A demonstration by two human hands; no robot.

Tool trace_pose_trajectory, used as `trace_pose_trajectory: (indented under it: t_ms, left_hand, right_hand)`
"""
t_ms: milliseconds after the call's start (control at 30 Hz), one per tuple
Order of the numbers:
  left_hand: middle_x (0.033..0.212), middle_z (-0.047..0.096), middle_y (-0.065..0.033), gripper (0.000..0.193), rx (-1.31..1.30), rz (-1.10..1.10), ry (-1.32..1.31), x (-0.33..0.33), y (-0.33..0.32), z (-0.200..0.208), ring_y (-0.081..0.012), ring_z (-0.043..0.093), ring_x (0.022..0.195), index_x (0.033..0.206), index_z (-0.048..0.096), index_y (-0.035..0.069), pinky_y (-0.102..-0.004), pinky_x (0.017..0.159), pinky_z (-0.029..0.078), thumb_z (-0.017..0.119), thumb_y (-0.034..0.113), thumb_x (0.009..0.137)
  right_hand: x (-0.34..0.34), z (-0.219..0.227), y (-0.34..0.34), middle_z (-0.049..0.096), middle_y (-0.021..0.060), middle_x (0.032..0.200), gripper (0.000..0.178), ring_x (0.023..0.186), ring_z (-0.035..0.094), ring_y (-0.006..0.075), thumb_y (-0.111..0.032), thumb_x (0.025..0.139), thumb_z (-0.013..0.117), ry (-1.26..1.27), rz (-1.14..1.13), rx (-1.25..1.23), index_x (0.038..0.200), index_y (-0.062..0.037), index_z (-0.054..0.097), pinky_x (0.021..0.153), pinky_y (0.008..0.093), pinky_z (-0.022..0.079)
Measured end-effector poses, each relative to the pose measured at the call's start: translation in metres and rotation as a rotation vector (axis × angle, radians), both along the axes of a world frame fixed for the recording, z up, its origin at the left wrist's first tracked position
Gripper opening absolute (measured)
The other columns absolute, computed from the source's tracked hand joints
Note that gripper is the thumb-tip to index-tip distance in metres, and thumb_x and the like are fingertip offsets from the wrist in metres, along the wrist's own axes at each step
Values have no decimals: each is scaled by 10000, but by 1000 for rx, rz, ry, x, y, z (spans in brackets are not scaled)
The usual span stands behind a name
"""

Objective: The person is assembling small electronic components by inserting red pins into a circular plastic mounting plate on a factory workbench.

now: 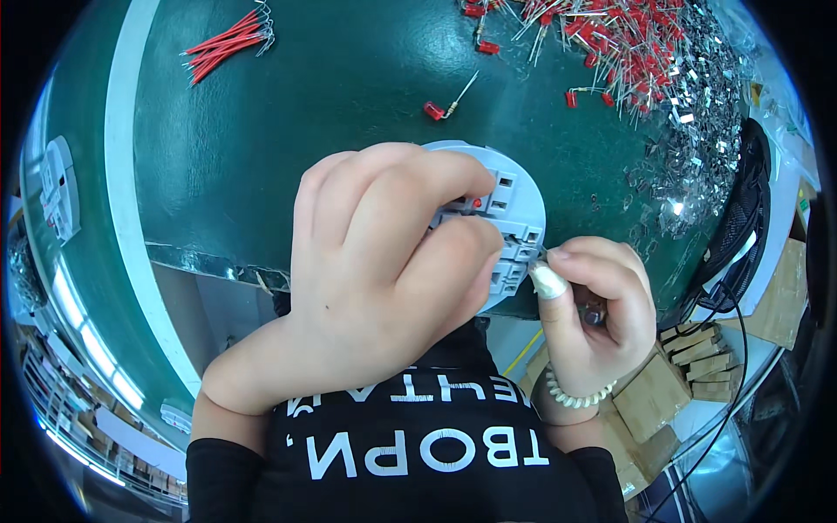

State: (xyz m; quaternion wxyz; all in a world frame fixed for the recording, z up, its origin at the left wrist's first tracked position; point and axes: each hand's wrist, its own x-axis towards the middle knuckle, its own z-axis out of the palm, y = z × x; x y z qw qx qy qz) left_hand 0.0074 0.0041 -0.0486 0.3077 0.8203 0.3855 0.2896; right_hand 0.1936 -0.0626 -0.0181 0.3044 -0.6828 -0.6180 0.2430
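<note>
A round, pale grey-white plastic housing (pixel 523 192) with square slots and raised compartments sits at the near edge of the green table. My left hand (pixel 375 261) reaches across it from the left, its bent fingers and thumb closed on the housing and covering much of it. A small red spot shows in a slot beside the fingertips. At the housing's right rim, my right hand (pixel 606 305) pinches thumb against index finger; whatever is between the tips is too small to name. A white cover (pixel 547 281) wraps that thumb's tip. Beyond the housing lies a red component with wire leads (pixel 434 111).
Many red components with leads (pixel 610 44) are heaped at the far right, beside a pile of small shiny metal pieces (pixel 697 96). Red wires (pixel 228 48) lie far left. Another white housing (pixel 59 187) stands beyond the white strip. Cardboard boxes (pixel 654 405) are lower right.
</note>
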Motion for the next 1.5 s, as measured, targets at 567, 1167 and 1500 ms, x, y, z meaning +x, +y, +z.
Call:
trace_pose_trajectory:
  t_ms: [567, 1167, 1500]
  left_hand:
    - [1111, 589, -70, 305, 13, 55, -29, 2, -3, -4, -279, 556, 1026, 873, 654, 114, -373, 852, 469, 767, 12, 609]
    - [1102, 612, -43, 292, 38, 63, -106, 3, -5, -13, -271, 577, 944, 870, 663, 128, -383, 826, 446, 777, 58, 610]
    - [1105, 606, -42, 301, 2, 50, -85, 1, -3, -11, -272, 568, 959, 866, 662, 138, -377, 818, 450, 780, 45, 606]
  right_hand:
    - [-6, -5, 1, 691, 11, 927, 260, 664, 564, 182, -13, 680, 768, -86, 95, 106, 824, -142, 594, 632, 317, 411]
    - [7, 34, 43, 650, 61, 821, 223, 678, 596, 236, -12, 652, 756, -277, 422, -138, 849, -71, 670, 602, 350, 440]
    - [3, 31, 43, 650, 78, 803, 262, 680, 598, 241, 31, 620, 750, -318, 436, -111, 860, -49, 685, 575, 329, 454]
